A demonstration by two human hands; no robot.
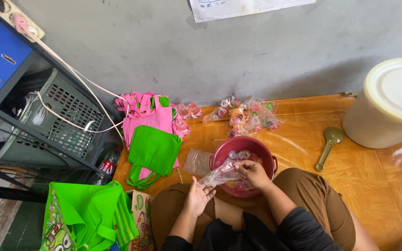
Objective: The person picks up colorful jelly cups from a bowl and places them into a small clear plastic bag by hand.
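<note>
A dark red plastic bowl [264, 151] sits between my knees on the orange floor mat, with small clear jelly cups [244, 155] inside. My left hand [197, 195] holds the near end of a clear plastic bag [219, 175]. Over the bowl, my right hand [253, 173] pinches the bag's far end. Whether the bag holds any cups is unclear.
Filled clear bags of cups [252, 117] lie near the wall. Pink and green tote bags [153, 135] are stacked at the left, another green bag [89, 216] lower left. A green scoop [329, 145] and a cream lidded bucket [389, 104] stand at right. A grey crate [56, 121] sits under a shelf.
</note>
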